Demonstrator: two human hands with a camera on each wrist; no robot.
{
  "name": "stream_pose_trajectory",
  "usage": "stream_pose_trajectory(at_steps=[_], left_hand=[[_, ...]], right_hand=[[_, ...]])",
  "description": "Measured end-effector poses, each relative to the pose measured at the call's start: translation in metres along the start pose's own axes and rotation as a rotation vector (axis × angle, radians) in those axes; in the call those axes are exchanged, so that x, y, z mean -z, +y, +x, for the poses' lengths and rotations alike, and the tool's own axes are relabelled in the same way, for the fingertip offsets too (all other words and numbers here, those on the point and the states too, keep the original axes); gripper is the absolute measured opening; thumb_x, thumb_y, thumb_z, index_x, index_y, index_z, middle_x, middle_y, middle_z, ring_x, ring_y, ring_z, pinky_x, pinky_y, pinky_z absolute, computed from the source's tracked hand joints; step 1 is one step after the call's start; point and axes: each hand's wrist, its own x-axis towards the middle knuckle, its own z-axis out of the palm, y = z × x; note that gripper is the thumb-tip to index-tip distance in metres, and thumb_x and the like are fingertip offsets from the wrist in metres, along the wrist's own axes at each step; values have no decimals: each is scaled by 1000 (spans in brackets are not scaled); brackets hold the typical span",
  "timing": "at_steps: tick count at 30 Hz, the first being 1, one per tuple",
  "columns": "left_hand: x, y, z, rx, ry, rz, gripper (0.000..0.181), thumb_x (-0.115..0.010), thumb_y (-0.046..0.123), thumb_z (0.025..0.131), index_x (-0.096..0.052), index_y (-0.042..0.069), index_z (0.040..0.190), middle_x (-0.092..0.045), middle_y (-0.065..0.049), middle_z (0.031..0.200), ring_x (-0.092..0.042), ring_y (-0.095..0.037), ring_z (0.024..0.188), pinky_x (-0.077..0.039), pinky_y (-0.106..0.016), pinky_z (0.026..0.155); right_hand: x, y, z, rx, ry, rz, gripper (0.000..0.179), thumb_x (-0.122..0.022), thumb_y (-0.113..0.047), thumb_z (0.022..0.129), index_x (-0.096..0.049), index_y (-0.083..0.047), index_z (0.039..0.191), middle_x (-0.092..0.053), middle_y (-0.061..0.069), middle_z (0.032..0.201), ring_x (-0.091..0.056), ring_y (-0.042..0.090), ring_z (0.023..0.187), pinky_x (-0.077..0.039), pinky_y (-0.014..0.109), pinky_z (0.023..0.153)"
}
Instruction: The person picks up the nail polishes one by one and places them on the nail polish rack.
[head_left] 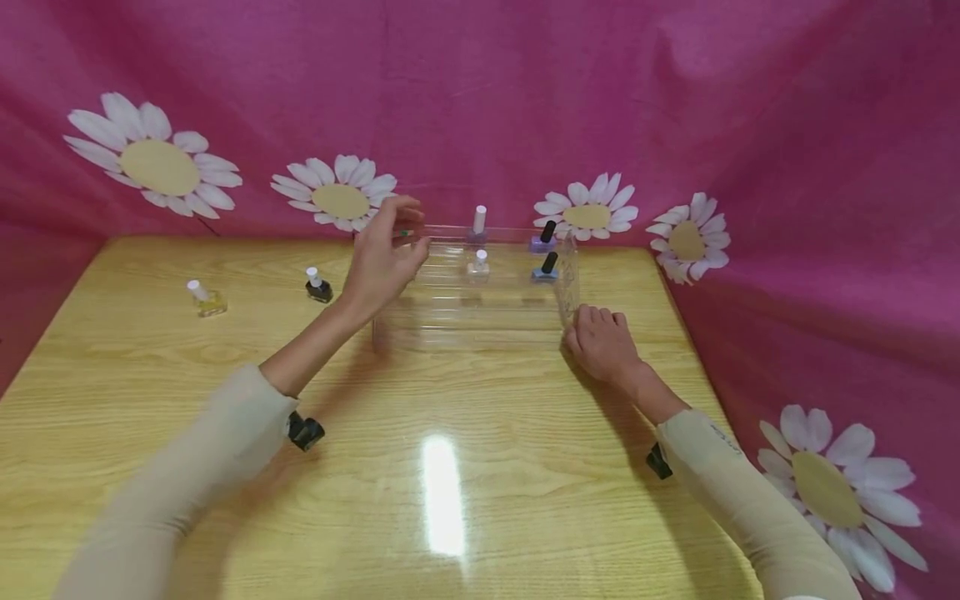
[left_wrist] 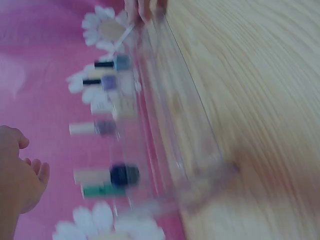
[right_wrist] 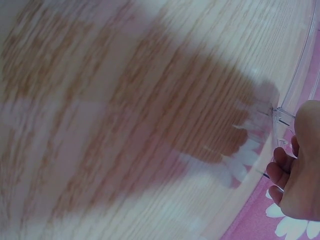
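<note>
A clear tiered display rack (head_left: 487, 321) stands at the back of the table with several nail polish bottles on it. Two have black caps, a purple bottle (head_left: 542, 243) and a blue bottle (head_left: 545, 272); white-capped ones, including a clear bottle (head_left: 478, 267), stand left of these. My left hand (head_left: 382, 262) is raised by the rack's left end, fingers loosely bent around nothing. Near it in the left wrist view are a dark bottle (left_wrist: 125, 175) with a pale cap and a green cap (left_wrist: 102, 190). My right hand (head_left: 602, 342) grips the rack's front right corner.
On the table left of the rack lie a white-capped black bottle (head_left: 319, 290) and a white-capped yellow bottle (head_left: 212, 303). A pink curtain (head_left: 480, 100) with daisies hangs behind the table and along its right side. Light glares off the wooden tabletop (head_left: 510, 467).
</note>
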Motion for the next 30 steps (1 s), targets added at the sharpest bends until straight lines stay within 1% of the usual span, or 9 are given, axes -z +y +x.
stream_pose_trajectory(at_steps=[3,7,10,12,15,18,23,27,30], left_hand=[[26,-12,-9,43,28,8,40,-66,-11,86,-53,-7,124,-63,-21,110,-65,-29,99,-55,-38,88],[63,-32,-25,136,69,56,41,-65,-12,87,-51,-9,126,-62,-21,112,-64,-22,99,-54,-29,89],[92,-51,-37,209,97,137,43,-65,-10,88,-50,-8,129,-61,-19,116,-60,-18,102,-53,-29,91],[109,-62,-44,246,116,186,44,-64,-9,89,-49,-8,130,-60,-19,118,-57,-18,105,-51,-32,94],[131,-73,-53,295,150,230,43,-63,-7,90,-48,-8,131,-59,-12,117,-56,-18,108,-49,-33,97],[149,-78,-61,331,183,239,44,-64,-5,90,-48,-7,131,-57,-4,115,-56,-14,108,-48,-33,99],[172,-88,-74,392,231,262,43,-64,-1,90,-50,-3,131,-55,6,112,-53,-6,107,-45,-31,102],[187,-98,-83,444,285,279,41,-65,1,89,-53,0,129,-54,12,111,-53,-6,108,-43,-27,102],[194,-105,-87,487,316,266,43,-66,3,88,-54,3,130,-54,14,111,-53,-8,110,-42,-25,102]], right_hand=[[-1,0,0,8,4,-5,23,-37,-22,105,-42,-2,93,-46,14,83,-49,39,84,-35,50,75],[0,0,-1,6,1,-12,24,-37,-22,105,-41,-2,92,-45,13,82,-49,39,83,-35,49,74],[1,-1,-1,4,2,-7,24,-37,-22,105,-41,-2,92,-44,13,82,-48,39,83,-35,49,73],[2,-2,-1,5,7,-3,24,-37,-22,105,-41,-2,91,-44,13,82,-48,39,83,-34,49,73],[2,-2,-1,4,11,-1,24,-38,-22,105,-42,-2,91,-44,13,82,-48,39,82,-34,49,72],[1,-2,-1,5,13,-5,24,-38,-21,105,-42,-2,91,-43,12,81,-48,38,81,-34,48,72],[-1,-1,-1,9,20,-11,23,-39,-21,105,-41,-3,90,-43,11,80,-48,37,79,-34,48,72],[-2,-1,0,14,31,-15,23,-40,-20,104,-42,-3,89,-43,12,79,-48,38,79,-35,49,72],[-3,-1,0,12,32,-11,23,-40,-21,104,-42,-3,89,-43,12,80,-49,38,80,-35,49,72]])
